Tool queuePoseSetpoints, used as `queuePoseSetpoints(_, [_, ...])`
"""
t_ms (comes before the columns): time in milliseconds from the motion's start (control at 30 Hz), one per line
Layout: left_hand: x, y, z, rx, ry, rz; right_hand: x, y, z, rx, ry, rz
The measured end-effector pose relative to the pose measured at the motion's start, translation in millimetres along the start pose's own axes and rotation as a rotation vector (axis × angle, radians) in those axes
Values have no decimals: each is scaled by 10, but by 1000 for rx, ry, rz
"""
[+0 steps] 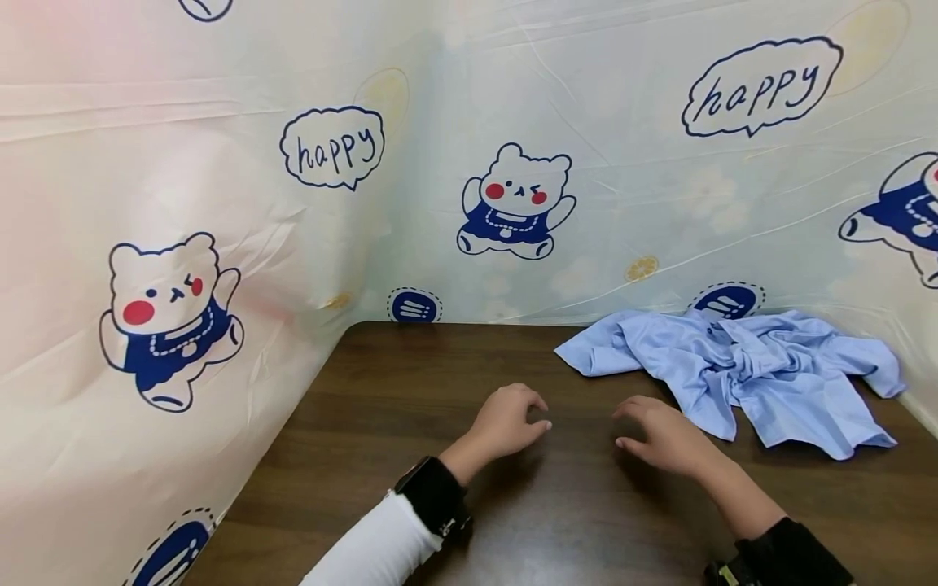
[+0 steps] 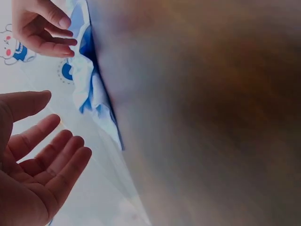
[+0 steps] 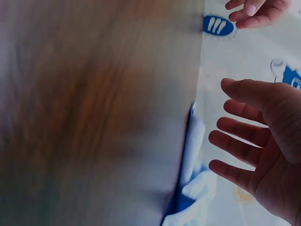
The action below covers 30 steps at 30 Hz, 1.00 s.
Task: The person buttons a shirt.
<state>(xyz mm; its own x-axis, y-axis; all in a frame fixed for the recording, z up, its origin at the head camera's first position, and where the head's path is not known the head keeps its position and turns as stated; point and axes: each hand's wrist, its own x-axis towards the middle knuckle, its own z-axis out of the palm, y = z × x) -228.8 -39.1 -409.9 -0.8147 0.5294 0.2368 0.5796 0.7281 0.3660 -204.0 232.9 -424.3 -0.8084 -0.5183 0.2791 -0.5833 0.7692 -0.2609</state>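
Hands empty over table, shirt nearby

The surface is dark brown wood grain with a smooth, faintly sheened finish. On its far right lies a light blue shirt of thin, soft cloth, matt and heavily crumpled. The backdrop to the left and far side is a thin plastic sheet, glossy and creased, printed with cartoon bears. A white knit sleeve looks soft and matt.
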Motion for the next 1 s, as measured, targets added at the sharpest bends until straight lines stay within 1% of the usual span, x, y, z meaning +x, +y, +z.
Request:
queuePoseSetpoints(233, [469,41,213,-59,-49,-19,-15,277,-59,23,58,40])
queuePoseSetpoints(400, [782,63,287,-54,-40,-48,85,440,-153,27,105,77])
queuePoseSetpoints(500, [941,86,335,-54,-30,-60,143,529,-235,42,126,106])
queuePoseSetpoints(600, [1062,127,397,-89,-18,-63,166,627,-344,63,135,156])
queuePoseSetpoints(667, [1114,171,438,-136,-17,-78,163,690,-416,68,141,198])
queuePoseSetpoints(767, [1183,231,525,-210,-5,-112,153,802,-489,58,159,232])
queuePoseSetpoints(867, [1263,284,589,-205,10,-133,148,935,-532,12,169,261])
queuePoseSetpoints(933, [1310,309,623,-168,13,-136,137,1031,-550,-14,139,327])
queuePoseSetpoints(1000, [1354,329,652,-122,12,-140,111,1146,-557,-25,93,420])
